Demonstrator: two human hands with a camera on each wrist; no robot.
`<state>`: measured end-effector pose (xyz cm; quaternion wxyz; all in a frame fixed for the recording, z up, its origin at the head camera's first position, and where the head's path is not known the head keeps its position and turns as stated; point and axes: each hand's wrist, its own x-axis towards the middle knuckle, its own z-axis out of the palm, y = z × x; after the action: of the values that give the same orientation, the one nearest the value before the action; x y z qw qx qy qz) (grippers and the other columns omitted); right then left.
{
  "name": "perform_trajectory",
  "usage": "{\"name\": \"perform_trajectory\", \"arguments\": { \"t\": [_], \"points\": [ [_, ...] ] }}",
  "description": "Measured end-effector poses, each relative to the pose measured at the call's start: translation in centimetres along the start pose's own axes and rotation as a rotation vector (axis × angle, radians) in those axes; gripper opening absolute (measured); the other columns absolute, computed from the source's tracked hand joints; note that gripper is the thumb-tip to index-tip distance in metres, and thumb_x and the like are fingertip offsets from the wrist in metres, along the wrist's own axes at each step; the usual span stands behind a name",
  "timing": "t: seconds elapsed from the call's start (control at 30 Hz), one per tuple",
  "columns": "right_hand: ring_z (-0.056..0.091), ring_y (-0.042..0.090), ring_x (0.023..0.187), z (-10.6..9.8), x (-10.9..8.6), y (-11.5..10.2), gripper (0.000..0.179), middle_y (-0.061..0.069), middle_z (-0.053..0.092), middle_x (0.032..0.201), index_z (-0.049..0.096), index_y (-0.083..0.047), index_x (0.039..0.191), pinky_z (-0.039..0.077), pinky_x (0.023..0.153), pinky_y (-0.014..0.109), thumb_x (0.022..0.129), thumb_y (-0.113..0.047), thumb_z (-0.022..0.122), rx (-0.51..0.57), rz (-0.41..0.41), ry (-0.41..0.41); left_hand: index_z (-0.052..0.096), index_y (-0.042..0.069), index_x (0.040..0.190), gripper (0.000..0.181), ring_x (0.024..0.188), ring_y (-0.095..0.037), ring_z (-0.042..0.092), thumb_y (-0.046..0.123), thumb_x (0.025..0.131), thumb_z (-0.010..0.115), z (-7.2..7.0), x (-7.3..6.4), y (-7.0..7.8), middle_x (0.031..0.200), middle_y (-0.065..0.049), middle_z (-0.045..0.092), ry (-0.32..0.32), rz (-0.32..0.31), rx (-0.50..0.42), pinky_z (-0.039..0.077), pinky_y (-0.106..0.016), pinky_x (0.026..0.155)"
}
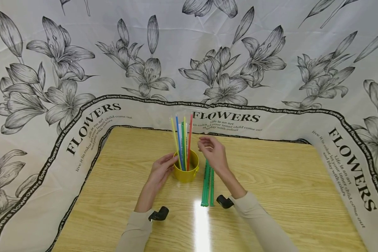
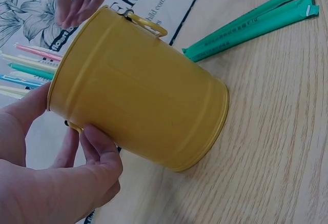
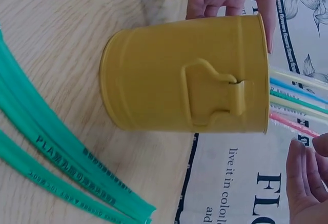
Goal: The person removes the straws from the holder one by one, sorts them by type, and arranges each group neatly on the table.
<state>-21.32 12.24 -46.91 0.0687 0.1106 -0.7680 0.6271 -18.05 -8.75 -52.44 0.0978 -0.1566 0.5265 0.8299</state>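
- Because straws [image 1: 190, 140] stand in it, the yellow bucket [image 1: 185, 177] at the frame's centre seems steadied by the left hand [image 1: 160, 170] gripping its side.
- We see the right hand [image 1: 215, 154] relaxed, holding nothing, beside the straws.
- Green packets [image 1: 205, 187] lie right of centre, seemingly within reach.

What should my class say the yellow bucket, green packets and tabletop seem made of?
Yellow bucket: probably painted metal with a satin finish, judging by its thin rim and pressed ridges.
Green packets: thin, slightly shiny printed wrapping, likely plastic film, though coated paper is possible; note the flattened ends.
Tabletop: wood or wood-look laminate; it shows grain and a glossy light reflection.
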Motion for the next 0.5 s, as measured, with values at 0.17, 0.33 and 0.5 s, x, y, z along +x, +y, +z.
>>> {"name": "perform_trajectory", "arguments": {
  "t": [0.17,0.33,0.5],
  "points": [
    [0.067,0.034,0.103,0.9,0.3,-0.3,0.027,0.022,0.069,0.117,0.066,0.006,0.124,0.058,0.087,0.03,0.099,-0.004,0.069,-0.032,-0.026,-0.011,0.061,-0.004,0.134,0.041,0.102,-0.016,0.059,0.011,0.097,0.073,-0.1,0.0,0.0,0.125,-0.011,0.062,-0.005,0.005,0.014,0.051,-0.023,0.083],
    [0.068,0.03,0.105,1.7,0.5,-0.6,0.028,0.018,0.07,0.12,0.066,0.003,0.124,0.058,0.09,0.034,0.098,-0.004,0.071,-0.037,-0.049,-0.023,0.062,-0.003,0.134,0.042,0.102,-0.015,0.058,0.013,0.097,0.074,-0.1,0.1,0.0,0.125,-0.01,0.062,-0.012,0.011,0.03,0.051,-0.024,0.083],
    [0.069,0.031,0.105,2.3,0.7,-0.4,0.028,0.018,0.069,0.122,0.066,0.002,0.125,0.058,0.09,0.037,0.097,-0.001,0.07,-0.043,-0.065,-0.042,0.062,-0.003,0.134,0.041,0.102,-0.015,0.059,0.012,0.098,0.073,-0.1,0.2,0.0,0.126,-0.01,0.063,-0.008,0.006,0.026,0.051,-0.024,0.083]
  ]
}}
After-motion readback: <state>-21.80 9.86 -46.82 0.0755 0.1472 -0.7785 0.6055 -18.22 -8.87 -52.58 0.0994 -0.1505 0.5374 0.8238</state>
